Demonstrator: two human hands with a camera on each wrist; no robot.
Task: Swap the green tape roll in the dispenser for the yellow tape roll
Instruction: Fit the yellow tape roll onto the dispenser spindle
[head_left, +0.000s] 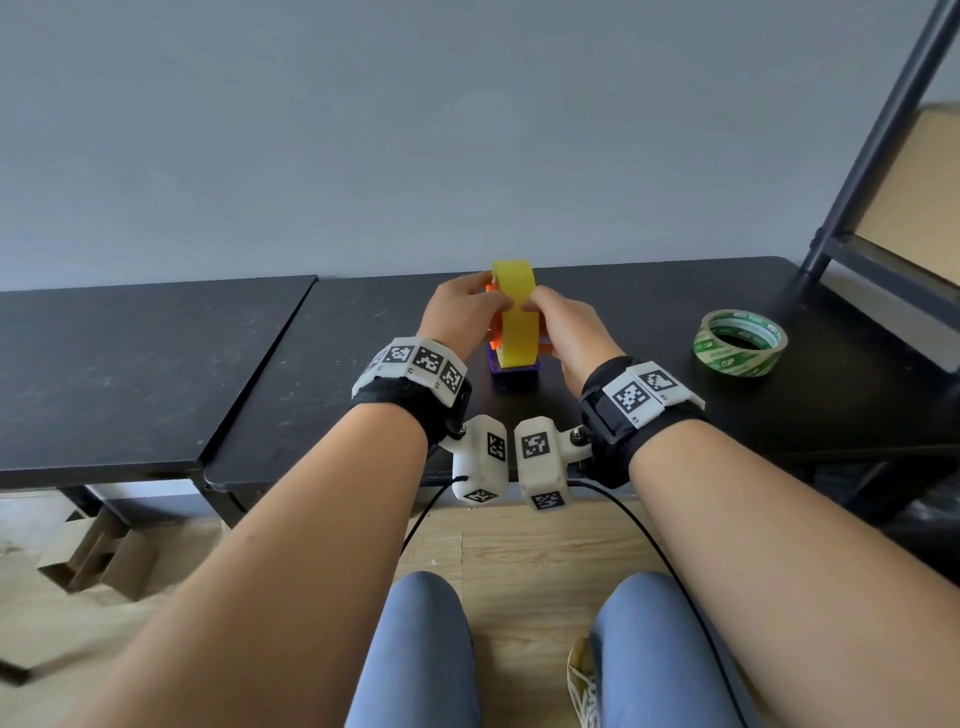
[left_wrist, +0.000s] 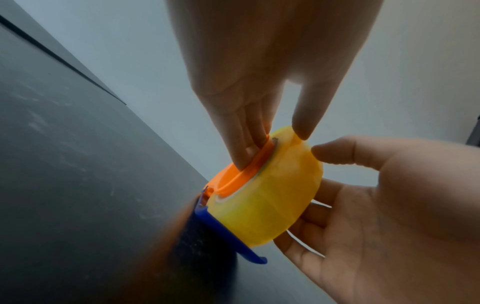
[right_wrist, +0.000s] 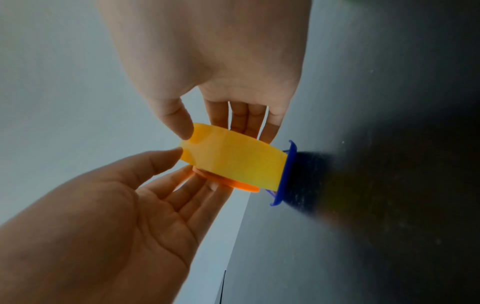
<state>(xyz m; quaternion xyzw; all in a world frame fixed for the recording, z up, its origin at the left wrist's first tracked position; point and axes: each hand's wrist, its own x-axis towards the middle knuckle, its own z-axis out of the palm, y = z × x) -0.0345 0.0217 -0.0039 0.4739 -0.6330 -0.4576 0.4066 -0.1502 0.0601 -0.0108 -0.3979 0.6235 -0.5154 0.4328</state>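
The yellow tape roll (head_left: 514, 322) stands upright on the dispenser, whose orange hub (left_wrist: 241, 176) sits in the roll's core above a blue base (head_left: 511, 371). My left hand (head_left: 493, 299) pinches it from the left: fingers (left_wrist: 244, 148) on the orange hub, thumb on the yellow tread. My right hand (head_left: 531, 305) pinches the roll from the right, with its thumb (right_wrist: 182, 125) on the tread and its fingers behind the far face. The green tape roll (head_left: 740, 343) lies flat on the table, to the right of both hands.
Two black tables meet at a seam (head_left: 260, 364) left of the dispenser. A dark shelf frame (head_left: 878, 156) rises at the right rear corner. A cardboard box (head_left: 93, 556) lies on the wooden floor under the left table. A grey wall is close behind.
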